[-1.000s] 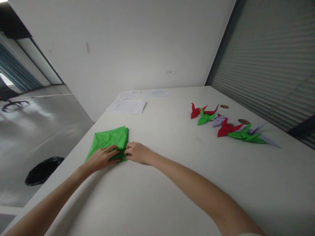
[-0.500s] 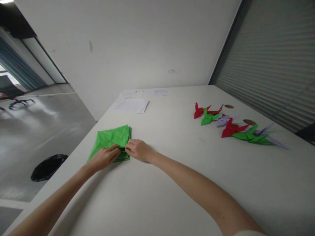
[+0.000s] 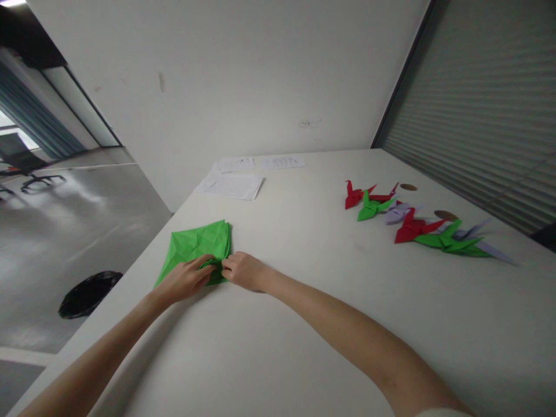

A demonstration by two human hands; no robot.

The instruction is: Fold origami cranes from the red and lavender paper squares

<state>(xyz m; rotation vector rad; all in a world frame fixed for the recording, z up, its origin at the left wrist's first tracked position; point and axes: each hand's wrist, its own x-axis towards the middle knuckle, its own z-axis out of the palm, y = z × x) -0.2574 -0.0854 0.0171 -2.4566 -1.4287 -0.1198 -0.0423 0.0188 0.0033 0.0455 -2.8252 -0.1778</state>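
Fingers of right hand (image 3: 246,270) pinching green paper (image 3: 195,238) | left hand (image 3: 186,280) curled over it, grip unclear | forearms (image 3: 124,331) slanting inward

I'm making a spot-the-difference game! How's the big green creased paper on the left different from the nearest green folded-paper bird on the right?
The green creased paper is broad and flattish; the green folded-paper bird is slim, with pointed parts sticking out.
The paper looks bigger than the bird.
The paper shows stacked layers along its edge; the bird is folded into a compact figure.
Both are bright green and on the white table.
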